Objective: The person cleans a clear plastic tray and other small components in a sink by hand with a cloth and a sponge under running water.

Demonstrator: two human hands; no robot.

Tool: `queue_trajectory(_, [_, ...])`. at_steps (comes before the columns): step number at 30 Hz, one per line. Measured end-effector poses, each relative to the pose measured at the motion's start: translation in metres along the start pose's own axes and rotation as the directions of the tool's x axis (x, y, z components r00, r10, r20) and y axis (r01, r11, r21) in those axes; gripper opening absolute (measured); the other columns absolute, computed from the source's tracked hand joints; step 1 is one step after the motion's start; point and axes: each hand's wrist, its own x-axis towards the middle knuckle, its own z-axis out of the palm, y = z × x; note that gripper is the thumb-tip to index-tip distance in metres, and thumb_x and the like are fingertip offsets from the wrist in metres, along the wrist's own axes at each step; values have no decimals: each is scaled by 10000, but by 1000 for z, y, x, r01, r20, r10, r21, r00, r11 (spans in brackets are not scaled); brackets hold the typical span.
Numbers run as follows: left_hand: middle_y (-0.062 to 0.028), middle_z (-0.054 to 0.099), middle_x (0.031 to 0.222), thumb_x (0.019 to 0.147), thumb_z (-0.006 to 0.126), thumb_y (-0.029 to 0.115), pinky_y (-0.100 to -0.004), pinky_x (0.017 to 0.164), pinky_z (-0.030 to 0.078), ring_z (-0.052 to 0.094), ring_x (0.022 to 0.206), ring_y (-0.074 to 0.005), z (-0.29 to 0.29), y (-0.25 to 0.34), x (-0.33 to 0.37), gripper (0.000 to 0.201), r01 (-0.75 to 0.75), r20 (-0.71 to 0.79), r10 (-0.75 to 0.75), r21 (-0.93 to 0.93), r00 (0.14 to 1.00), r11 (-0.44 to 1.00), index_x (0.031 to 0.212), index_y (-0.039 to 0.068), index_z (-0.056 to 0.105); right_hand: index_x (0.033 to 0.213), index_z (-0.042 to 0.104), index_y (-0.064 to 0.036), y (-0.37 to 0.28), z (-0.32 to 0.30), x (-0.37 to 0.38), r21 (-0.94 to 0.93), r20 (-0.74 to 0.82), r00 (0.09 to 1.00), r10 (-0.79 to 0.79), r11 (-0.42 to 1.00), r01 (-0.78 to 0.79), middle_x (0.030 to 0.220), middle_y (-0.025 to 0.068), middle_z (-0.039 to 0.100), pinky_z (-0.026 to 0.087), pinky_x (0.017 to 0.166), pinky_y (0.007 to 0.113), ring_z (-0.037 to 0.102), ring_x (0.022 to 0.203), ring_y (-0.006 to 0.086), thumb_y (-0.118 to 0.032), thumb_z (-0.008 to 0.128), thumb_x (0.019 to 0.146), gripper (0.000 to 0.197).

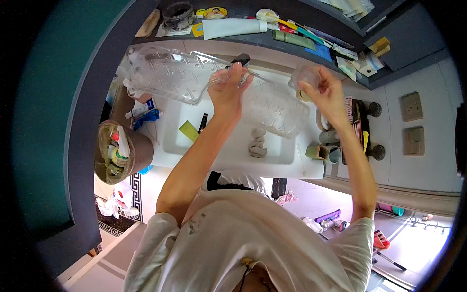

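No wording is reading clearly. Round yellow tin (215,13) is bearing small printed label toward back edge of shelf (238,42); blue-and-white tube (140,108) is showing illegible print near left edge of counter (311,170).

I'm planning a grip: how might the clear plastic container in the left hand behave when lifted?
Probably light for its size: the container looks thin-walled. Likely somewhat flexible, though its moulded crosses may stiffen it. With the left hand gripping near one edge, its broad panels might tip.
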Motion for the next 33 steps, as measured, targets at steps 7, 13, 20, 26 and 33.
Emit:
queue_trajectory(7, [-73, 574, 781, 764, 609, 75, -322, 702, 502, 572, 764, -180, 0, 1, -4, 134, 161, 58, -159, -25, 986, 987, 792, 50, 481, 992, 454, 9, 9, 33, -43, 327, -154, 924, 349, 901, -286, 795, 94, 564, 438, 456, 215, 553, 540, 109, -167, 570, 802, 284])
queue_trajectory(13, [-135, 586, 839, 686, 684, 62, -324, 748, 505, 583, 790, -210, -11, -12, -40, 251, 37, 247, -160, 438, 956, 898, 772, -16, 462, 1007, 430, 14, 0, 33, -58, 284, -301, 910, 285, 938, -199, 809, 101, 559, 438, 421, 211, 542, 558, 97, -146, 553, 807, 284])
queue_trajectory(20, [-157, 596, 787, 583, 688, -85, -306, 688, 522, 615, 730, -218, -2, -10, -55, 335, -13, 238, -165, 603, 957, 797, 787, -3, 435, 1023, 430, -5, -6, 24, -81, 157, -364, 923, 121, 985, -68, 887, 107, 544, 404, 755, 269, 502, 824, 143, -103, 570, 779, 298])
queue_trajectory(26, [-95, 588, 680, 567, 725, -40, -238, 572, 506, 621, 661, -176, 3, -2, -57, 331, -557, 523, 253, 578, 814, 597, 737, 25, 448, 933, 371, -21, -28, 20, -92, 342, -356, 933, 41, 935, 90, 1063, 214, 508, 355, 867, 319, 466, 1039, 231, -27, 546, 765, 243])
queue_trajectory(33, [-51, 600, 628, 593, 752, 97, -211, 450, 436, 570, 527, -100, 9, -7, -59, 284, -330, 326, 155, 598, 933, 730, 738, 13, 523, 962, 441, -9, -32, 13, -97, 222, -389, 888, 245, 961, -167, 966, 95, 517, 359, 822, 257, 475, 912, 134, -39, 574, 761, 242])
